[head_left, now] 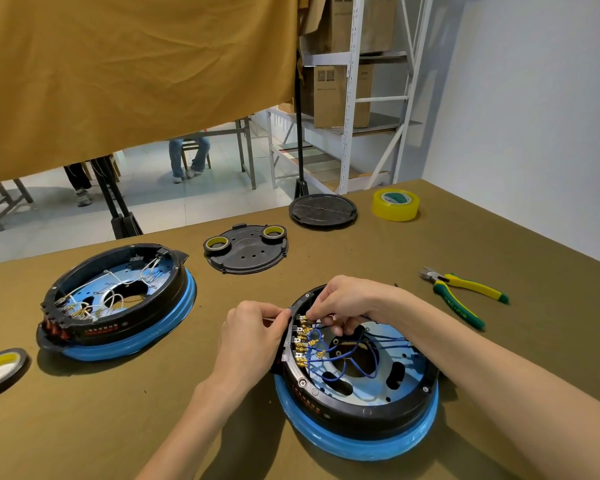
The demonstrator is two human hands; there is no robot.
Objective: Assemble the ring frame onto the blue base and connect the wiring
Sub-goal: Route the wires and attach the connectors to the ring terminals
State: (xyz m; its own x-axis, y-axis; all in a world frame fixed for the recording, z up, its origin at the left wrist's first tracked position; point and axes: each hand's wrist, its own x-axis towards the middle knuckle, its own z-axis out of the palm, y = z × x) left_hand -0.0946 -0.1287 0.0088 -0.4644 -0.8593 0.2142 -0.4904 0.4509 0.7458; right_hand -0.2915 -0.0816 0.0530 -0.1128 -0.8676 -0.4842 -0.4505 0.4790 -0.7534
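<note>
While my left hand pinches the black ring frame on the near-right blue round base, my right hand pinches a blue wire; I'd seat its brass terminal squarely.

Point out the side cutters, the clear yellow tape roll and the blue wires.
side cutters (465, 293): head view, on the yellow-green handles.
clear yellow tape roll (395, 205): head view, on its outer wall.
blue wires (343, 358): head view, on one loop inside the ring.

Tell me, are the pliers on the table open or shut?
Shut, or nearly. The pliers lie flat on the table, right of the hands; the yellow-green handles spread only slightly and the metal jaws at the far end meet.
</note>
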